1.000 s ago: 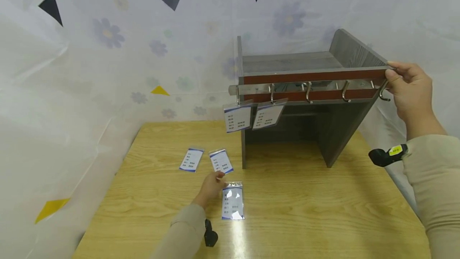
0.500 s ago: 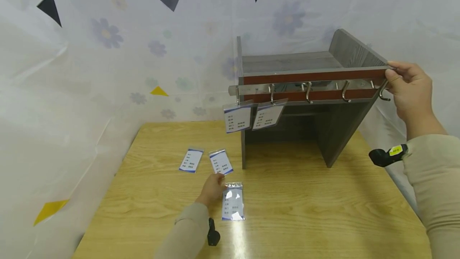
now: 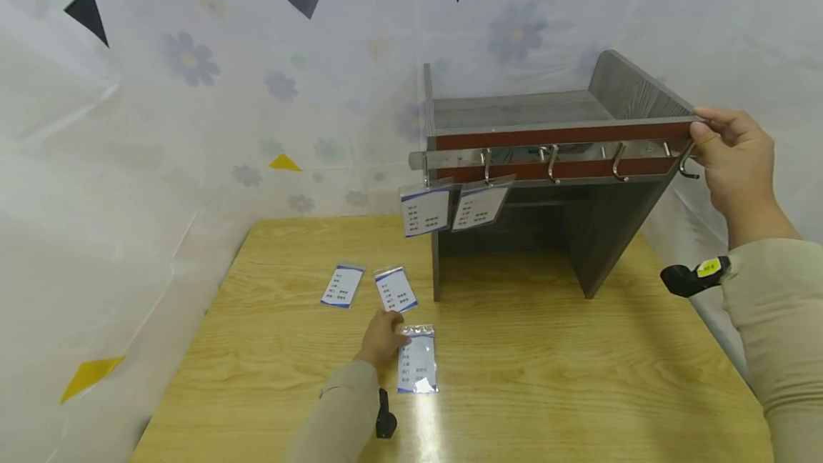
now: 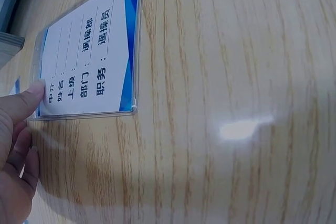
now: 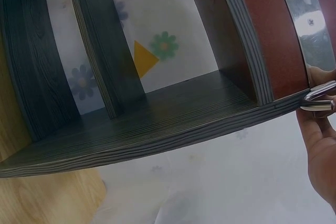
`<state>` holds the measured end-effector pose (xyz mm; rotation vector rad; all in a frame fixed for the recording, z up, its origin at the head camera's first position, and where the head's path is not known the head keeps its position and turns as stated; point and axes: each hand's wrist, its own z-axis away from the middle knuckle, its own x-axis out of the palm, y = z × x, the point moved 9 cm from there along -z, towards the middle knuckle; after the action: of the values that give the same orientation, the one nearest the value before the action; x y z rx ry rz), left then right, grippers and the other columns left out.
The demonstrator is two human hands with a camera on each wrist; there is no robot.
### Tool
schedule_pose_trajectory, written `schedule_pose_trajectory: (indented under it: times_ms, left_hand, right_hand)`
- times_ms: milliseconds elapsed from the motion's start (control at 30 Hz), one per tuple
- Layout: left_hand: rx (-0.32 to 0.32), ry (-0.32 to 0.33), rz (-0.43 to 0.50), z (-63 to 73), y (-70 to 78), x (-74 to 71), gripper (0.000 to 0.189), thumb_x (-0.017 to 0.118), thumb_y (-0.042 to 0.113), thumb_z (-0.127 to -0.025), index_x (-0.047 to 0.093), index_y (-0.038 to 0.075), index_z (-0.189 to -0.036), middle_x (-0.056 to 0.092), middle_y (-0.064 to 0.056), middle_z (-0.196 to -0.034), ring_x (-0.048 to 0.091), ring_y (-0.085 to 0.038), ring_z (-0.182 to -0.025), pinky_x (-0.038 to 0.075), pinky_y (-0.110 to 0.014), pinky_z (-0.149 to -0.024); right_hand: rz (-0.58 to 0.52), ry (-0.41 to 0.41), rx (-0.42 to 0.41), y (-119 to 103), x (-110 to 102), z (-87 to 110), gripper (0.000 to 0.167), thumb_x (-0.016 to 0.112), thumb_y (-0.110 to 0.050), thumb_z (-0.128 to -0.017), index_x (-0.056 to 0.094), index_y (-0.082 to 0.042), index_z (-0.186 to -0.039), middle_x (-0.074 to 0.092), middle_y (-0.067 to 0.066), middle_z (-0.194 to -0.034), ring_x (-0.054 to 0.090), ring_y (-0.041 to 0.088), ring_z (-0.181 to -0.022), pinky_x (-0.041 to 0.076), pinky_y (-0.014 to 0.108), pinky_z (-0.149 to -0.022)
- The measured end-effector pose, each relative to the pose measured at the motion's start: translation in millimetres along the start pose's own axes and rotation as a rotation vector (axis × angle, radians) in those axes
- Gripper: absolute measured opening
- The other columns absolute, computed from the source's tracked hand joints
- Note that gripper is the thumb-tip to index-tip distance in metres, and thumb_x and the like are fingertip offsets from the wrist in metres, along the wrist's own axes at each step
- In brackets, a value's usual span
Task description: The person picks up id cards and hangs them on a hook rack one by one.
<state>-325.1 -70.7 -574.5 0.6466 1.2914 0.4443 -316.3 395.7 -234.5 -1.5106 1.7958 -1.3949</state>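
Note:
A plastic-sleeved name badge lies on the wooden table, its printed face up. My left hand is at its top end. In the left wrist view the thumb overlaps a corner of the badge, with the other fingers curled beside that corner; the index fingertip is hidden. My right hand grips the front right corner of a grey wooden shelf, beside the end hook. Two badges hang on the shelf's left hooks, one at the end and another badge beside it.
Two more badges lie left of the shelf: a left badge and a right badge near the shelf's leg. Bare metal hooks, among them a middle hook, project from the rail. A patterned sheet hangs behind the table.
My left hand has shifted slightly right, and its thumb now overlaps the top of the nearest badge. Bright reflections on that badge's upper part are gone. My right hand stays on the shelf corner.

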Motion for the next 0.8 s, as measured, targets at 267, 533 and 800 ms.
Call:
schedule_pose_trajectory:
  times_ms: [267, 533, 800]
  left_hand:
    - [0.031, -0.002, -0.033, 1.5, 4.6, -1.8, 0.027, 0.071, 0.014, -0.068, 0.058, 0.004, -0.09, 0.043, -0.004, -0.081, 0.044, -0.017, -0.072, 0.04, -0.031, -0.067]
    - [0.019, -0.012, -0.033, -1.6, 0.6, 1.1, 0.027, 0.073, 0.011, -0.064, 0.051, 0.004, -0.078, 0.043, -0.003, -0.075, 0.042, -0.017, -0.067, 0.038, -0.029, -0.061]
    - [-0.027, -0.023, 0.064, 0.0, -1.3, -1.5, 0.029, 0.071, 0.008, -0.067, 0.046, 0.004, -0.08, 0.047, -0.004, -0.07, 0.043, -0.017, -0.064, 0.037, -0.028, -0.055]
  right_hand:
    - [-0.008, 0.002, -0.011, -0.3, 0.6, -0.5, 0.023, 0.065, -0.004, -0.072, 0.064, -0.004, -0.095, 0.059, 0.0, -0.084, 0.058, 0.006, -0.064, 0.045, 0.012, -0.056]
    - [-0.009, -0.003, -0.008, 0.0, 0.2, 0.2, 0.022, 0.064, -0.003, -0.074, 0.064, -0.004, -0.096, 0.059, 0.001, -0.085, 0.059, 0.005, -0.066, 0.045, 0.012, -0.057]
    - [-0.027, -0.005, -0.007, -0.6, 1.1, 0.8, 0.021, 0.062, 0.0, -0.075, 0.064, -0.003, -0.096, 0.06, 0.001, -0.085, 0.059, 0.006, -0.066, 0.045, 0.012, -0.058]
